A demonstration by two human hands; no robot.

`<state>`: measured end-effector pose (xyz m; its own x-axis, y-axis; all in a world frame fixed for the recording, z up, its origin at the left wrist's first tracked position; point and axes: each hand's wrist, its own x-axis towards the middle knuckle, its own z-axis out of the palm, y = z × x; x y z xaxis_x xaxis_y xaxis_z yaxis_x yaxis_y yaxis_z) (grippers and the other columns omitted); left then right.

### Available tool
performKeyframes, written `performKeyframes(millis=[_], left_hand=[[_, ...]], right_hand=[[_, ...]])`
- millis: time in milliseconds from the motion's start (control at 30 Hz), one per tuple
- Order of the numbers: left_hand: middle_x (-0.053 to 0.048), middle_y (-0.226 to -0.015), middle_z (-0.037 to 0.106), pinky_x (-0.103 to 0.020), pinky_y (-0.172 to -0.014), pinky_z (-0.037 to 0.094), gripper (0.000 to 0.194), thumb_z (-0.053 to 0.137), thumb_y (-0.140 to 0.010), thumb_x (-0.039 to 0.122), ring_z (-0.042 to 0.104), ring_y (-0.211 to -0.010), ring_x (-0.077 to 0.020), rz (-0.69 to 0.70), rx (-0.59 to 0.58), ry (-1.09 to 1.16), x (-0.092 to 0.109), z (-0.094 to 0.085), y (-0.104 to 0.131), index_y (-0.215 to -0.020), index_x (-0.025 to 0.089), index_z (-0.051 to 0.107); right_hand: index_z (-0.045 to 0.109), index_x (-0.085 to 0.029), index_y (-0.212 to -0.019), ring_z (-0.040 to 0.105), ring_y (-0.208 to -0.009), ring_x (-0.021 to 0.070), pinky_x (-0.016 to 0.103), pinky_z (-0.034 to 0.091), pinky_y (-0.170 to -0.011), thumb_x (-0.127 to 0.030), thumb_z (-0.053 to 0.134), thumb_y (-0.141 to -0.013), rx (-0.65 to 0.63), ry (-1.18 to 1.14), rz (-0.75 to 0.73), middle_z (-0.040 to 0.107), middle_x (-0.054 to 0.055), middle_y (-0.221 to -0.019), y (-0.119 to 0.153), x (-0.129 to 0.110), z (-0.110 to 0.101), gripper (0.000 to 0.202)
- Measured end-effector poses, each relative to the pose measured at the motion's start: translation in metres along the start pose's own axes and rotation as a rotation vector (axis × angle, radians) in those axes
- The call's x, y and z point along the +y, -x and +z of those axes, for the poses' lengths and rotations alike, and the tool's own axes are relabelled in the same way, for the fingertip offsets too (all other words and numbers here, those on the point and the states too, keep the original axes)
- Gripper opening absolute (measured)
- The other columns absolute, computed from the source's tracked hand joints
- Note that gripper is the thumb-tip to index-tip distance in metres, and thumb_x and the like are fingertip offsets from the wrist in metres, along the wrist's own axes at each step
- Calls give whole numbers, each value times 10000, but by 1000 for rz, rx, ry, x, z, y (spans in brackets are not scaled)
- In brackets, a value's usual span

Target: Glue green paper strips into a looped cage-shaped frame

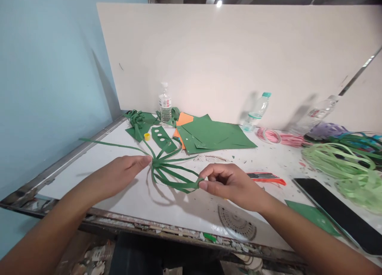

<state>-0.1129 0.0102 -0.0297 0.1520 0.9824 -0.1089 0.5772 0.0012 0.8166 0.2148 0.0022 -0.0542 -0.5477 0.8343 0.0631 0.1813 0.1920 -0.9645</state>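
A bundle of narrow green paper strips [170, 163] is held up between my two hands, above the white tabletop. My left hand [127, 171] pinches it at the point where the strips cross and fan out. Several strip ends are gathered in my right hand [231, 183], between thumb and forefinger, so the strips bow into loops. Other strips hang free, and one long strip reaches out to the left. Behind the bundle lie a green paper piece with round holes [162, 139] and a small yellow cap [147, 137].
Green paper sheets [221, 133] lie behind the hands over orange paper [185, 119]. A water bottle [165, 106] stands at the back. To the right are an orange cutter [268, 178], a protractor [238, 223], a phone [337, 211] and light green strips [346, 159].
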Motion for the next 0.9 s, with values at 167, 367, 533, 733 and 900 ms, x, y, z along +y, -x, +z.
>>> performKeyframes(millis=[167, 367, 533, 733, 900], left_hand=[[-58, -1237, 741, -524, -1021, 508, 536, 472, -961, 713, 652, -1174, -378, 154, 342, -476, 20, 23, 52, -1178, 305, 744], [-32, -1407, 634, -508, -1170, 396, 326, 635, -994, 452, 531, -1360, -295, 590, 136, -492, 46, 62, 47, -1294, 324, 648], [-41, -1218, 711, -486, -1140, 397, 101, 602, -977, 226, 605, -1244, -263, 602, 94, -423, 47, 81, 35, -1036, 243, 682], [-24, -1205, 718, -470, -1070, 426, 76, 576, -970, 221, 619, -1209, -257, 563, 141, -338, 41, 90, 39, -962, 255, 644], [-27, -1241, 701, -475, -1083, 413, 74, 564, -981, 231, 613, -1221, -253, 559, 148, -320, 36, 95, 40, -985, 258, 633]], right_hand=[[722, -199, -909, 290, -566, 103, 275, 225, -518, -444, 748, -932, -10, 38, -13, 340, -85, -617, 1, -1, 3, 247], [721, -207, -919, 278, -564, 98, 272, 217, -522, -423, 737, -954, -45, 45, -46, 335, -92, -611, 3, 0, 4, 219], [729, -210, -938, 275, -570, 98, 266, 215, -517, -406, 736, -959, -47, 18, -59, 334, -95, -617, 3, 3, 4, 197], [729, -215, -958, 264, -568, 95, 262, 218, -518, -323, 789, -911, -62, 30, -68, 316, -105, -616, 2, 4, 6, 132], [729, -205, -894, 277, -580, 96, 261, 217, -522, -298, 778, -911, -34, 90, -56, 331, -98, -616, 2, 5, 9, 107]])
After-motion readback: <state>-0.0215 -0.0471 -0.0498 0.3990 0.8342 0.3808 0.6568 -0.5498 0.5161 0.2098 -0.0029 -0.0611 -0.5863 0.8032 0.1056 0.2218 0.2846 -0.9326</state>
